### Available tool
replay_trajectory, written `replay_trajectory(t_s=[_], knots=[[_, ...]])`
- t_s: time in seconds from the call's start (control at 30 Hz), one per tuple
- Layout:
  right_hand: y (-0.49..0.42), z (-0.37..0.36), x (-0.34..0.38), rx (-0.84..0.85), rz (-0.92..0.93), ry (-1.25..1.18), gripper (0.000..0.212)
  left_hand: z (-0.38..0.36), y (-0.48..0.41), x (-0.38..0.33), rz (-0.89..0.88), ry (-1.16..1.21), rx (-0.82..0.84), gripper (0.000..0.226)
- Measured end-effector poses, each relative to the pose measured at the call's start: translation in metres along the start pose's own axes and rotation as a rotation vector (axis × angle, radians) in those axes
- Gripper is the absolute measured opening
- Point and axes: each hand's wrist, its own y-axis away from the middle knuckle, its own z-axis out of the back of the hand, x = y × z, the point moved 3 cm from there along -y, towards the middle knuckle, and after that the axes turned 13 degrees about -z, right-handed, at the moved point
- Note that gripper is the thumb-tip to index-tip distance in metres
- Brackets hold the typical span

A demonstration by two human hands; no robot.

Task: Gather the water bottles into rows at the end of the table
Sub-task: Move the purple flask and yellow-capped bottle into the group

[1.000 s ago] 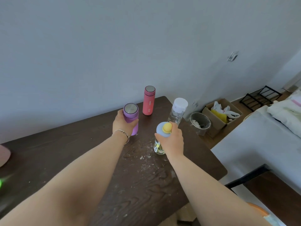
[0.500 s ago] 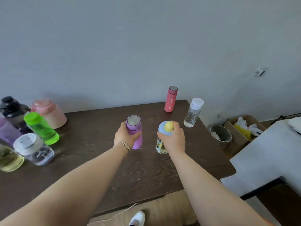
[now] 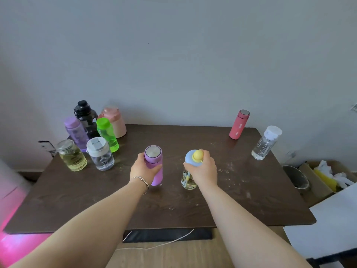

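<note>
Gripping purple flask [image 3: 154,165] in left hand [image 3: 144,171]; right hand [image 3: 202,171] clasping blue-lidded bottle [image 3: 188,180].

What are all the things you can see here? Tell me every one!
Grouped bottles: 6, black, pink, purple, green, yellow, clear; table's left end.
Red flask: 1, far right.
Clear bottle: 1, white cap, right edge.
Purple flask: 1, centre, held.
Blue-lidded bottle: 1, yellow knob, centre, held.
Table: 1, dark brown.
Bin: 1, metal, floor right.
Box: 1, cardboard, floor right.
Left hand: grips purple flask.
Right hand: grips blue-lidded bottle.
</note>
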Motion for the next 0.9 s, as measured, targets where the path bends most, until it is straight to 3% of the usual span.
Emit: replay_trajectory(t_s=[0.53, 0.9], knots=[[0.115, -0.160, 0.083, 0.003, 0.047, 0.024, 0.073, 0.181, -0.008, 0.109, -0.035, 0.006, 0.029, 0.049], [0.177, -0.280, 0.138, 0.036, 0.039, 0.035, 0.075, 0.294, -0.022, 0.199, -0.001, -0.025, 0.029, 0.057]])
